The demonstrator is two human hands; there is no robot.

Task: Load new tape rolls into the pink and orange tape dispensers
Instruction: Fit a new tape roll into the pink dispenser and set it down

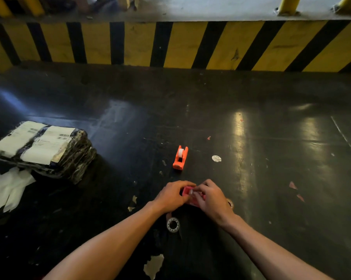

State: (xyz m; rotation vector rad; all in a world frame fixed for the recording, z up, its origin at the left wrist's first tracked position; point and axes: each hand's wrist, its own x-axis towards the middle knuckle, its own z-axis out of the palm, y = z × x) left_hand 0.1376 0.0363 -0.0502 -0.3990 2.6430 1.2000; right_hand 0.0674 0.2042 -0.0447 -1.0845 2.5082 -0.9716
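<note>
The pink tape dispenser (186, 191) sits on the dark floor between my hands, mostly hidden by fingers. My left hand (173, 196) grips its left side. Fingers of my right hand (210, 197) close over its top and right side, where a white tape roll (190, 191) shows in it. Farther away stands the orange tape dispenser (180, 158) with a white roll in its cradle. A clear tape roll (173, 224) lies flat on the floor under my left wrist. Another roll (230, 203) peeks out behind my right hand.
A stack of black-wrapped parcels with white labels (45, 147) lies at the left, with white paper scraps (7, 190) in front of it. A round white sticker (216, 158) lies right of the orange dispenser. A yellow-and-black striped curb (174, 44) runs across the back.
</note>
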